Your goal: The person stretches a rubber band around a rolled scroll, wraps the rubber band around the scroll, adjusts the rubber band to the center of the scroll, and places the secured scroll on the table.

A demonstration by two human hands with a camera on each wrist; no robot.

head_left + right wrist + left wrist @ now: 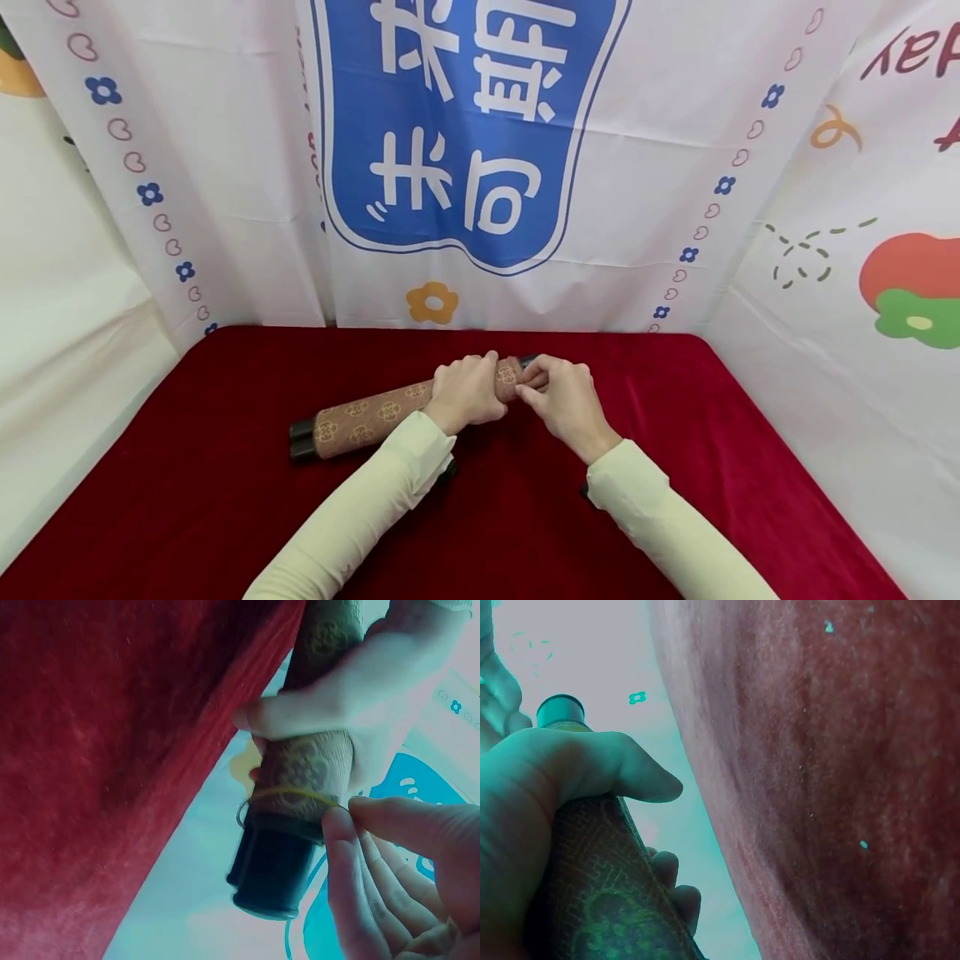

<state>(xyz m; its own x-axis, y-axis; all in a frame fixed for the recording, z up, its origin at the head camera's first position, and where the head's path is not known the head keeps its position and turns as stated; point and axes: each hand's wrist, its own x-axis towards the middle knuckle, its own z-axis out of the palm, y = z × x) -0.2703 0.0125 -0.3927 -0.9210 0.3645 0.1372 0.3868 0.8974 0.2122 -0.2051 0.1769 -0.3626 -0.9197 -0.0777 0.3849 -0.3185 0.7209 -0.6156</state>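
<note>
As grip (467,390) holds roll (371,421), table edge (382,334) beyond

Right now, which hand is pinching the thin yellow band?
The right hand. It pinches the yellow band, while the left hand grips the patterned roll instead.

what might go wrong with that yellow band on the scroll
The yellow band could slip off the black ends, since it sits near them. It could spring from the right hand, which seems only to pinch it. The brocade scroll might twist if the left hand, wrapped around it, loosens.
</note>
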